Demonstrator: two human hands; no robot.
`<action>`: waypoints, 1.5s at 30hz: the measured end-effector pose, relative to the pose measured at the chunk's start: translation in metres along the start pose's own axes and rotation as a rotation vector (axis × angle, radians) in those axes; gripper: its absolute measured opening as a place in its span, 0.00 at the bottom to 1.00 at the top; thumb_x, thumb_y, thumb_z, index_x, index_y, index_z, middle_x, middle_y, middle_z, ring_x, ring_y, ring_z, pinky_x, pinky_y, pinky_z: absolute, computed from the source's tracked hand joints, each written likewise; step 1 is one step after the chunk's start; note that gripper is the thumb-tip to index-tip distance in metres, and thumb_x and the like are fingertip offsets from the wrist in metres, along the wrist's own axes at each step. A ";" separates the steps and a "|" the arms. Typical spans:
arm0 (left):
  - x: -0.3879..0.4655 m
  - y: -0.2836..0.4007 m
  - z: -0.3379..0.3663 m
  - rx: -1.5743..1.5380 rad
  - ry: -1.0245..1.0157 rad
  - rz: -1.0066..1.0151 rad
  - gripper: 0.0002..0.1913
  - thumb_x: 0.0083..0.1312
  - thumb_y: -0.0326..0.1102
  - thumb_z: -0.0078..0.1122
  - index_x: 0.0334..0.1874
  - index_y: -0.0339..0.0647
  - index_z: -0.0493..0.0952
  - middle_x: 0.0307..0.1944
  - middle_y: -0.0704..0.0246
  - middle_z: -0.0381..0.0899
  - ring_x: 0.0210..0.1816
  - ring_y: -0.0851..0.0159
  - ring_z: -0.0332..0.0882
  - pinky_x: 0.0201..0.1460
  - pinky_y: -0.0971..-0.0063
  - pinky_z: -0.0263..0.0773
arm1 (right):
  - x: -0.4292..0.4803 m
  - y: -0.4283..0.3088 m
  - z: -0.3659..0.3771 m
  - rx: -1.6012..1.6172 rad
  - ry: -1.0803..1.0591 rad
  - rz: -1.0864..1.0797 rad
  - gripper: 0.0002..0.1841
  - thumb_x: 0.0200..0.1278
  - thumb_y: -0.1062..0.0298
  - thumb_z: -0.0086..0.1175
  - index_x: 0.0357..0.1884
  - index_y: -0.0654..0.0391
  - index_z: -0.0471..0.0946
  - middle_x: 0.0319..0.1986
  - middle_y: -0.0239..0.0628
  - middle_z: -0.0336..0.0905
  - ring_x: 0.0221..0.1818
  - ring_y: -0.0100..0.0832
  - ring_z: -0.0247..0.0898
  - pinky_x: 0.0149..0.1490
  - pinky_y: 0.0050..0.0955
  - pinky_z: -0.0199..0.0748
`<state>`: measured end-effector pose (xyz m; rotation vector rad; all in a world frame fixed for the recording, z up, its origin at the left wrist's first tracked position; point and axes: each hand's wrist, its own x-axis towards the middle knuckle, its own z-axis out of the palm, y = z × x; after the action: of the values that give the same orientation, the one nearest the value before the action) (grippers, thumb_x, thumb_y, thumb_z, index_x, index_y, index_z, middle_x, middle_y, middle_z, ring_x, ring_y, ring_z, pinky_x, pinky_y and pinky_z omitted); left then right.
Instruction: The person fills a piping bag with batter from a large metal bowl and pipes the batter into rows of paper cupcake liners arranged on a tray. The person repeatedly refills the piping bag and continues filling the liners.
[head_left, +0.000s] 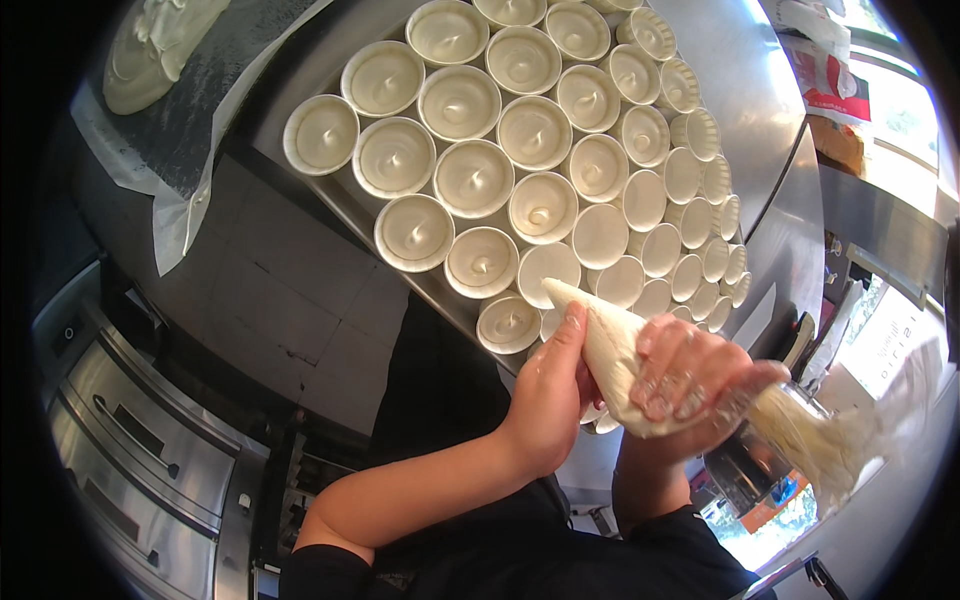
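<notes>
A clear piping bag (611, 349) full of pale cream-coloured batter lies slanted between my hands, its tip over a paper cup (544, 270) near the tray's front edge. My left hand (551, 386) grips the bag's lower part, thumb along its side. Higher up, my right hand (690, 382) is wrapped around the bag, with smears of batter on the fingers. The bag's loose tail (832, 442) trails out past that hand. White paper cups stand in rows on a metal tray (349, 225). Those at left and back, like this cup (474, 178), hold peaked batter; several at right, like this one (600, 236), show bare insides.
At upper left, a parchment-lined tray (240, 97) bears a mound of whipped white mixture (154, 56). Steel oven doors (142, 420) stand at lower left, above a tiled floor (300, 300). A metal mixing bowl (746, 465) sits behind my right wrist. Bags (832, 82) lie at upper right.
</notes>
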<state>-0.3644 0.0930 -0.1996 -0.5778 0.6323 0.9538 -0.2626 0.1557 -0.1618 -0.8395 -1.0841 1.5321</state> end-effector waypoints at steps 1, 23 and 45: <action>0.006 0.000 0.000 -0.021 0.016 -0.001 0.27 0.86 0.56 0.37 0.67 0.40 0.72 0.60 0.66 0.80 0.60 0.67 0.79 0.63 0.68 0.73 | 0.003 0.008 0.001 -0.016 0.036 -0.006 0.36 0.86 0.38 0.28 0.19 0.48 0.69 0.13 0.31 0.71 0.15 0.33 0.68 0.42 0.37 0.72; 0.014 -0.003 -0.001 -0.024 0.095 0.028 0.27 0.87 0.53 0.34 0.70 0.36 0.69 0.65 0.63 0.77 0.66 0.65 0.76 0.71 0.67 0.70 | -0.002 0.017 0.000 -0.089 0.182 0.198 0.32 0.85 0.39 0.37 0.21 0.49 0.65 0.15 0.27 0.63 0.17 0.26 0.56 0.31 0.30 0.58; 0.058 0.000 0.043 0.105 0.076 0.013 0.28 0.85 0.58 0.39 0.67 0.40 0.71 0.58 0.66 0.79 0.57 0.69 0.80 0.58 0.70 0.79 | 0.045 0.031 -0.036 -0.217 0.194 0.041 0.29 0.88 0.49 0.35 0.21 0.48 0.64 0.14 0.31 0.66 0.24 0.30 0.65 0.56 0.41 0.70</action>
<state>-0.3293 0.1546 -0.2112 -0.5190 0.7508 0.9083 -0.2507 0.2054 -0.2026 -1.1406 -1.1068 1.3496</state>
